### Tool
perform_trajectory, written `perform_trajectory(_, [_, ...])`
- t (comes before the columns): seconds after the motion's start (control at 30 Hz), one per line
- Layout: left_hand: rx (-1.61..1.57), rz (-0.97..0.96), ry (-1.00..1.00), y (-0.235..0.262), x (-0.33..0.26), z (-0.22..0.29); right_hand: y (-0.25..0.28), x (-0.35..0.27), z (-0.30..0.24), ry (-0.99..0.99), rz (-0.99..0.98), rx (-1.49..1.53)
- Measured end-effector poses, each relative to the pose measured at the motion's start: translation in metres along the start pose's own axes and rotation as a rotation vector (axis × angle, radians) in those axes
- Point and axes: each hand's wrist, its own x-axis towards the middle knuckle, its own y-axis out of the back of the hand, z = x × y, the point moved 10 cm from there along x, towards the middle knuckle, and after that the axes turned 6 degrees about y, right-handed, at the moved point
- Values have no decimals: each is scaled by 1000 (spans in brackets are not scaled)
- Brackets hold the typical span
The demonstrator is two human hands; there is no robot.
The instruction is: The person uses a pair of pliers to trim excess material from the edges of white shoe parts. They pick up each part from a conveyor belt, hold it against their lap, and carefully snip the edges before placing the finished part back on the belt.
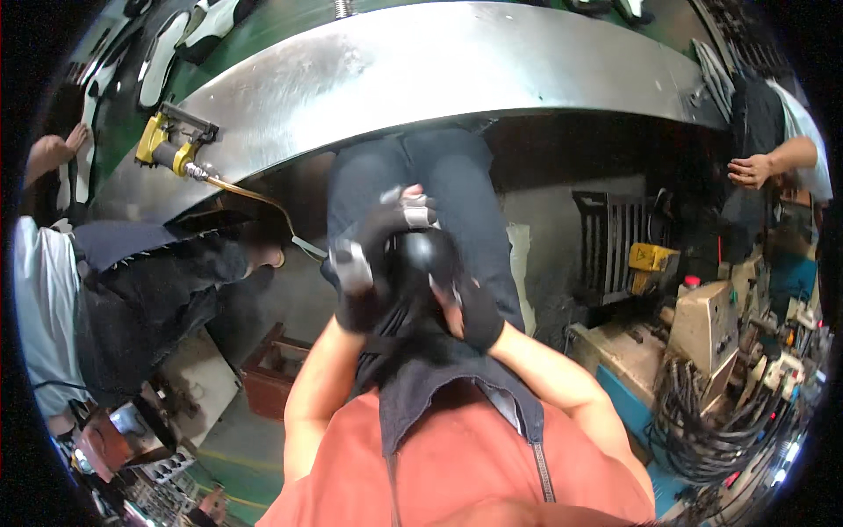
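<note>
Over my lap I hold a glossy black rounded thing (425,253), perhaps a shoe; it is blurred and dark, so its kind is not certain. My left hand (373,250), in a black glove with pale bands on the fingers, is closed round its left and far side. Against its near right side presses my right hand (474,312), also in a dark glove, with bare fingertips curled in on it. Dark cloth of my apron (408,351) lies just under the hands.
Ahead curves a metal bench edge (421,61), with a yellow air stapler (176,145) and its hose at the left. Behind it, white-and-black shoes (211,31) lie on a green belt. Co-workers' hands (749,170) show at both sides. A beige machine (705,325) stands right, a brown stool (274,378) left.
</note>
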Motion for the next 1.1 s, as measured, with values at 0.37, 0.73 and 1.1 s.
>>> perform_trajectory(0.37, [14,28,9,-10,-39,-1,-29,-96,48,49,-272,80])
perform_trajectory(0.73, [-20,153,-15,5,-34,-27,-17,-76,28,-65,-286,253])
perform_trajectory(1.1, [455,258,319,29,-7,-101,89,34,-10,-664,39,401])
